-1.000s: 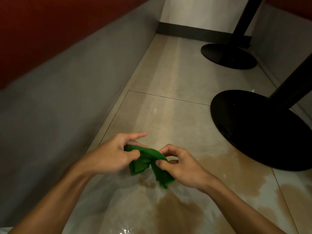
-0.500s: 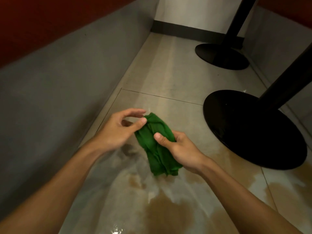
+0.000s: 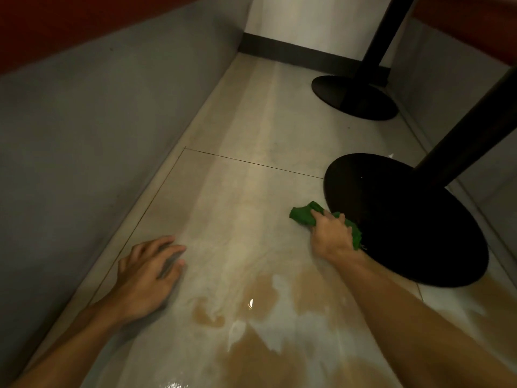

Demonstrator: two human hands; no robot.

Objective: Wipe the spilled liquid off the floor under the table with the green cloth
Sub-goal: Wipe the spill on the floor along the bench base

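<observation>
Parted since half a second ago, after meeting on the cloth in mid-air; both lowered to the floor now.

Far left: grey wall panel (image 3: 98, 141) running away toward the corner, with a red band (image 3: 56, 23) above.

Next, left hand (image 3: 145, 275), off the cloth, palm down on the floor (image 3: 251, 130) close to the wall, fingers spread and mostly straight, holding nothing. Blurred at the fingertips, so cannot tell how firmly pressed. Beyond that hand, a thin tile joint (image 3: 251, 162) crossing the pale floor.

Centre and bottom: spilled liquid (image 3: 260, 359), brown, in ragged patches with a glossy wet sheen between, spreading toward the right edge and up to the near rim of the round base.

Right of centre: green cloth (image 3: 302, 215), bunched, down on the floor at the left rim of the black pedestal base (image 3: 405, 219). One end sticking out left of the knuckles, the other against or over the base edge; cannot tell which. Right hand (image 3: 333, 233) on top, fingers curled round the wad, gripping and bearing down. Cloth on a paler stretch, just beyond the brown patches.

Further right: black pole (image 3: 470, 147) rising at a slant from that base and out of view. Farther back, a second black base (image 3: 363, 105) with a pole of the same kind, in front of dark skirting (image 3: 293, 56) and a white wall (image 3: 307, 21).

Far right: another grey panel (image 3: 447, 74).
</observation>
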